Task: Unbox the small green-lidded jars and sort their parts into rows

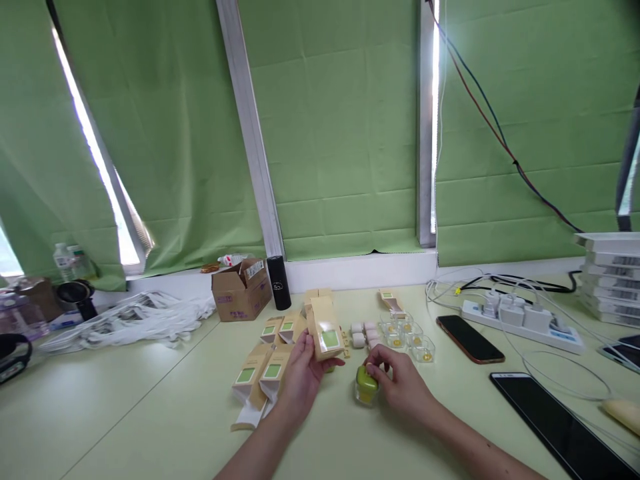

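Observation:
My left hand [306,368] is closed around a tan cardboard box [324,319] with a green label window, tilted up above the table. Between the fingertips of my right hand [400,377] is a small glass jar [367,387] with green on top and yellowish contents, low over or on the table; I cannot tell whether it touches. Several similar tan boxes [253,365] lie left of my left hand, some with flaps open. Beyond my hands stand small white and pinkish cylinders [358,339] and several clear glass jars [424,349] with yellow in the bottom.
A power strip [523,325] with chargers and loose white cables lies at the right, near a phone [470,339] and a tablet [560,427]. A brown carton [240,293] and black cylinder [279,283] stand at the back. White bundled straps [135,323] lie on the left.

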The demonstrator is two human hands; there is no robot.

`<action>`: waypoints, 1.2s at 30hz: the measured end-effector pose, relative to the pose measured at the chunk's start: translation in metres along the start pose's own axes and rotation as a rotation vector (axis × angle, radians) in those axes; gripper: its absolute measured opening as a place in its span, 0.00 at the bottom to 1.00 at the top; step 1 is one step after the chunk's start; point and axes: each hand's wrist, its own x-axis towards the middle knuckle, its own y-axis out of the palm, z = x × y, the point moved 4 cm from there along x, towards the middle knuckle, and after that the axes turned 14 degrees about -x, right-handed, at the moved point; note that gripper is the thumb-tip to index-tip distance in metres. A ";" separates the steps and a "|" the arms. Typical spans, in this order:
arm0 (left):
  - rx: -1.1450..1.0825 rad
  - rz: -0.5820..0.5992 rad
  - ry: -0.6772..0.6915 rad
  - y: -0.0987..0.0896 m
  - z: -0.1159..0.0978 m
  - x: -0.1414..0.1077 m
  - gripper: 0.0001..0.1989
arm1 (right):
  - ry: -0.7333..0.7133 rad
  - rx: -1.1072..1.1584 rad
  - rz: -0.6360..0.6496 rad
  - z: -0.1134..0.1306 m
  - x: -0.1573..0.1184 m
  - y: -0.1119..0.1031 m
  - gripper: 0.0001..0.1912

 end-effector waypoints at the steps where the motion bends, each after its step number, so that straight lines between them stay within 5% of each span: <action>1: -0.036 0.011 -0.020 -0.001 0.000 0.000 0.21 | -0.019 -0.041 0.016 0.003 -0.002 0.000 0.06; 12: -0.030 0.023 -0.113 0.005 0.005 -0.001 0.15 | -0.088 -0.123 0.014 0.013 -0.007 -0.004 0.06; 26: 0.177 0.046 -0.103 0.008 0.017 -0.015 0.29 | 0.033 0.280 -0.053 0.012 -0.002 0.000 0.27; 36: 0.468 0.207 0.033 0.033 -0.001 -0.020 0.28 | 0.051 0.698 0.013 0.027 0.002 -0.012 0.27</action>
